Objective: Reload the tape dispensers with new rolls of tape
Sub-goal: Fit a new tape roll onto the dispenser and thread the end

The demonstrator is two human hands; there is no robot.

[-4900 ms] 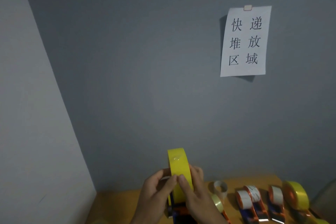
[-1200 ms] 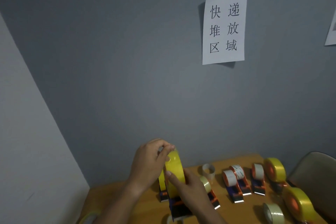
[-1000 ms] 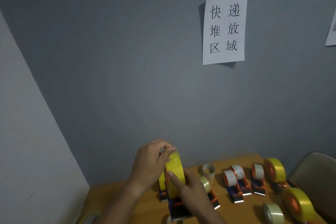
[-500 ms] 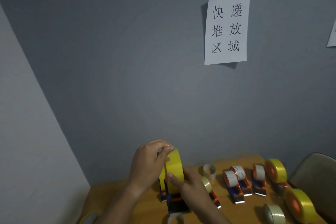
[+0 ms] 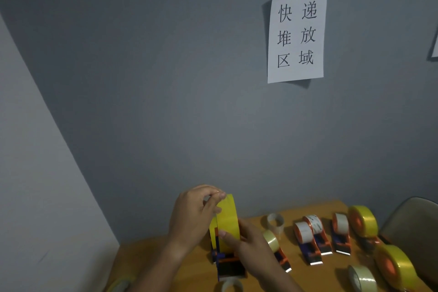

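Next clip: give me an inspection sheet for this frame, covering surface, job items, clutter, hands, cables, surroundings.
Surface: wooden table set in a corner against the wall.
Job's things: yellow tape roll upright in the orange-and-blue dispenser under the hands; row of dispensers with white rolls to its right; two dispensers with big yellow rolls at far right.
Clutter: loose clear roll lying near the front right; empty core standing behind.
Hands: left hand pinches the tape at the roll's top; right hand grips the roll's side.
Cables: nothing seen.
Surroundings: grey wall; paper sign with Chinese characters; chair back at right.
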